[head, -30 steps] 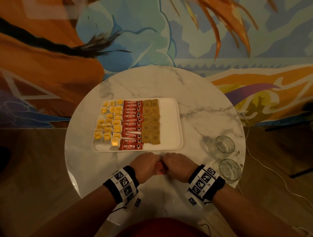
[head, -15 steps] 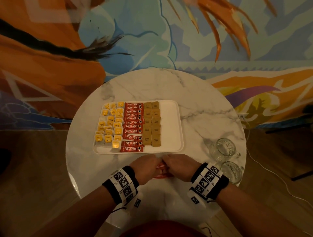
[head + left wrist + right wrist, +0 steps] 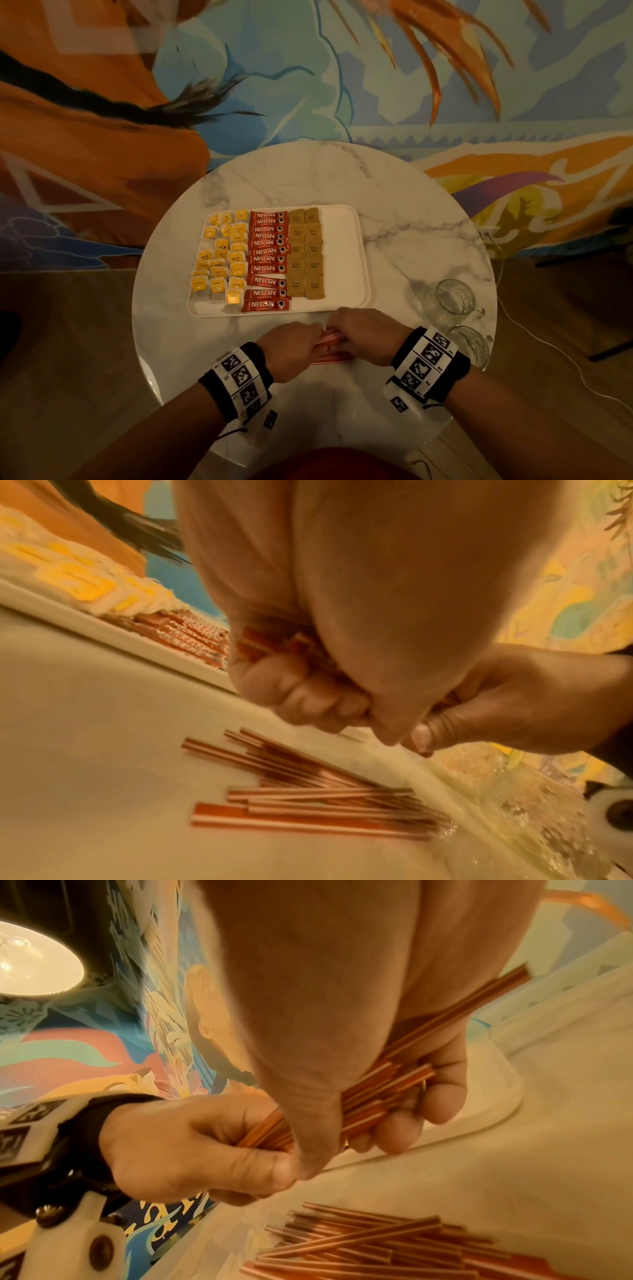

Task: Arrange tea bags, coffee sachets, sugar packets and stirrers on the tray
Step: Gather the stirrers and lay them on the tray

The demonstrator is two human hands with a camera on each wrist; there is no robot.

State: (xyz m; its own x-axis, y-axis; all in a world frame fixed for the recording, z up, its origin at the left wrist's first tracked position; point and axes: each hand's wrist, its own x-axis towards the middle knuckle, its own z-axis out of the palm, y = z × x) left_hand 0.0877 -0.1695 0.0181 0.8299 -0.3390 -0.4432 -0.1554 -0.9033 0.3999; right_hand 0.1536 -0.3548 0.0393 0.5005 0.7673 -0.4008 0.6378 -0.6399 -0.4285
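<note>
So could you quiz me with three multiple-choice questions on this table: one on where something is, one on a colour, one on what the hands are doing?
1. Where is the tray's bare strip?
A) Right of the brown sugar packets
B) Left of the tea bags
C) Between coffee and tea

2. What colour are the coffee sachets?
A) Green
B) Red
C) Blue

3. What do both hands hold?
A) A glass mug
B) Nothing
C) A bundle of stirrers

Answers:
1 A, the tray is bare beyond the brown sugar packets.
2 B, the coffee sachets are red.
3 C, left hand and right hand grip the bundle of stirrers.
</note>
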